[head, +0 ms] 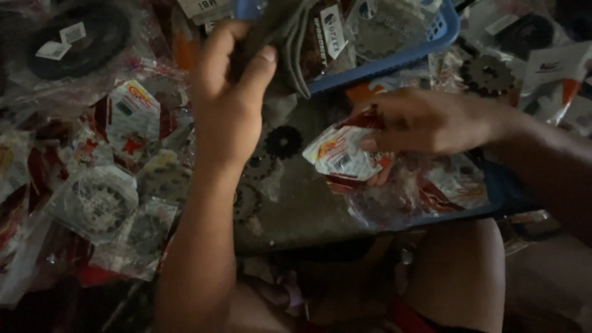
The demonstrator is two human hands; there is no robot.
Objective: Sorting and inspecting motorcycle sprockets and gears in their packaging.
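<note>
— What's the biggest thing down there?

— The grey board [308, 203] lying across the person's lap; it serves as the work surface. Above it sits a blue plastic basket [425, 49] with a few packeted sprockets already inside.

— And all that stuff on the left?

— A heap of bagged sprockets [98, 203] in clear and red-white wrappers, spread over the floor. On the board itself I count about 3 bare black sprockets [282, 140], loose, with no packaging.

— The hands?

— The left hand [231, 92] is raised by the basket's edge, thumb and fingers pressed onto a fold of grey cloth [290, 37]. The right hand [425, 123] pinches a small red-and-white packet [342, 154] just above the board, near more packets [444, 185] at its right edge.

— How far along would you say?

— Early, by my guess: the basket holds little, and far more lies outside it than in.
</note>
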